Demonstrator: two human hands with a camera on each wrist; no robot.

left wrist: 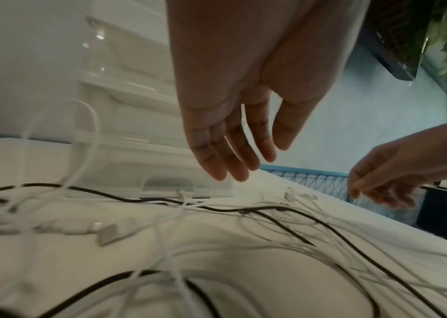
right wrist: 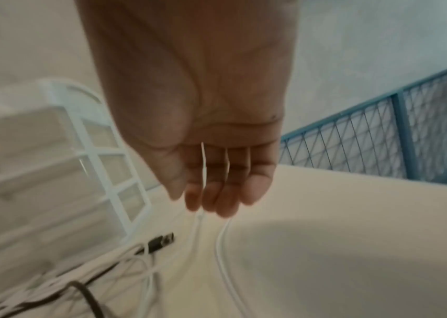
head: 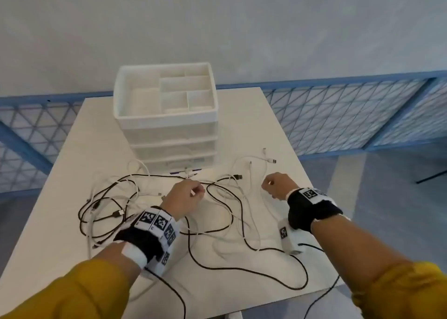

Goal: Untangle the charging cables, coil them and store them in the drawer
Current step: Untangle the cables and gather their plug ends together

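Several black and white charging cables lie tangled on the white table (head: pixel 96 125); the thickest knot (head: pixel 113 212) is at the left. A black USB plug (head: pixel 238 177) and a white plug (head: pixel 272 160) lie near the drawer unit (head: pixel 169 134), whose drawers are closed. My left hand (head: pixel 191 192) hovers over the middle of the tangle, and its fingers (left wrist: pixel 225 155) hang straight and hold nothing. My right hand (head: pixel 273 185) is above loose white cable (right wrist: pixel 222 241) at the right. Its fingers (right wrist: pixel 211 193) hang relaxed just over that cable, with no hold visible.
The drawer unit carries an open compartment tray (head: pixel 167 93) on top. A blue mesh fence (head: pixel 338 115) runs behind and to the right of the table. One black cable (head: pixel 300 287) loops close to the table's front right edge.
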